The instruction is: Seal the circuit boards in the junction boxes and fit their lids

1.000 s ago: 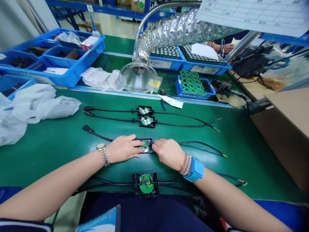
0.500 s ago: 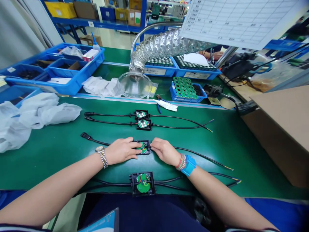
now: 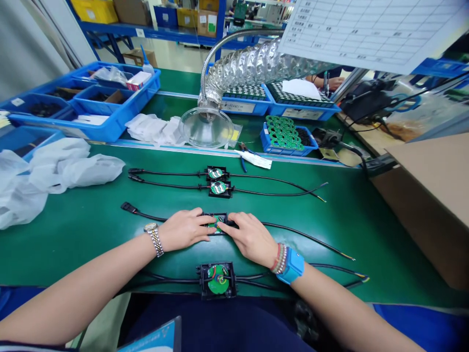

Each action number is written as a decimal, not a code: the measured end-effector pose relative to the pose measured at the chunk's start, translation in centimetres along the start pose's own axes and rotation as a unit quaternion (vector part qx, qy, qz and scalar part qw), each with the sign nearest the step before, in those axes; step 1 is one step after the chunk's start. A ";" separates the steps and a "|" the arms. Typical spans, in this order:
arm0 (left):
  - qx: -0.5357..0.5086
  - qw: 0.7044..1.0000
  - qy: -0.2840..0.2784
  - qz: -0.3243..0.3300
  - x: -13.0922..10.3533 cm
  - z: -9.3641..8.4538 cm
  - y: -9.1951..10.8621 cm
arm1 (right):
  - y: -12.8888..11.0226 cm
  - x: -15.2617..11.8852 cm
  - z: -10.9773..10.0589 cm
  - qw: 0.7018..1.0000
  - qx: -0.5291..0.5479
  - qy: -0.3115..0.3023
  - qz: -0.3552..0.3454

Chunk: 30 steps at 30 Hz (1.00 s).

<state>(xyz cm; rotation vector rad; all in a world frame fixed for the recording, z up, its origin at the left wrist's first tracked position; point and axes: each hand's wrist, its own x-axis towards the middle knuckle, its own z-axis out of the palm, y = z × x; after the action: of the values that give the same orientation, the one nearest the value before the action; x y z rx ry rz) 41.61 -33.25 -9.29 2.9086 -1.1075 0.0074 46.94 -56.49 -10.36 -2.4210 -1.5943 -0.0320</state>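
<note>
A small black housing (image 3: 221, 231) with a round green circuit board lies on the green table, partly covered by my fingers. My left hand (image 3: 185, 228) rests on its left side, fingers apart over the board. My right hand (image 3: 251, 236) is at its right end, the index finger reaching onto the board and the others bent by the black cable (image 3: 308, 235). Nearer me lies a larger black housing (image 3: 219, 280) with a green board and coloured wires. Two more housings with boards (image 3: 217, 173) (image 3: 220, 188) lie farther back.
A blue divided bin (image 3: 120, 117) stands at the back left, by white bags (image 3: 73, 166). A metal duct (image 3: 252, 66) ends in a clear hood (image 3: 206, 128). A blue basket (image 3: 289, 146) holds green boards. A cardboard box (image 3: 432, 195) is at right. Another person's hand (image 3: 334, 84) shows behind.
My right hand has moved slightly, and its index finger now reaches left onto the board instead of pinching at the housing's right edge. The left hand stays on the housing.
</note>
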 end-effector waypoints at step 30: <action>-0.151 0.955 0.001 -0.256 -0.1 -1.9 -0.1 | -1.4 1.7 1.0 1.000 0.018 0.022 -0.011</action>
<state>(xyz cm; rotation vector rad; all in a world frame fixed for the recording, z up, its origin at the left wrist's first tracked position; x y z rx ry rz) 41.63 -33.03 -7.42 2.8095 -0.2881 -0.1549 46.22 -54.22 -10.81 -2.3589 -1.5869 -0.0596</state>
